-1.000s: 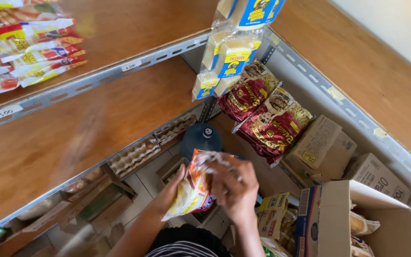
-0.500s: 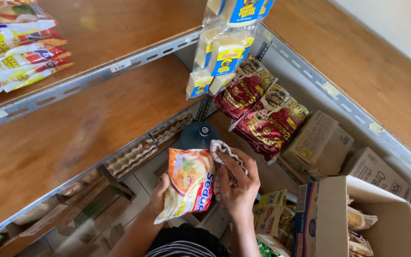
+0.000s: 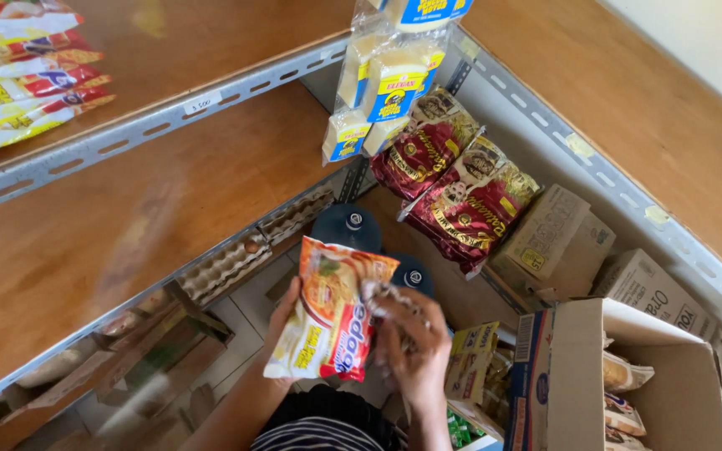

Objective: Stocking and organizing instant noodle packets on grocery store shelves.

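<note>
Your left hand (image 3: 284, 311) grips a noodle packet (image 3: 333, 311) from behind, fingers curled round its left edge, so the packet stands nearly upright in front of your body with its printed face towards the camera. Your right hand (image 3: 411, 349) is closed on the packet's right edge near the top, where the wrapper crumples under your fingers; motion blur hides exactly how those fingers lie. The packet is held in the air, clear of every shelf, just below the front rail of the middle wooden shelf (image 3: 127, 242). Directly behind it sit two dark blue bottle caps (image 3: 353, 224), and to their left an egg tray (image 3: 236, 259) lies under the shelf edge. On the top shelf (image 3: 236, 25) at the upper left lies a stack of similar red and yellow packets (image 3: 18, 83). Bags of yellow blocks with blue labels (image 3: 386, 83) hang from the corner post, with dark red foil bags (image 3: 461, 196) just below them. To your right an open cardboard box (image 3: 561, 376) holds more packets, and closed cartons (image 3: 553, 238) stand behind it.
</note>
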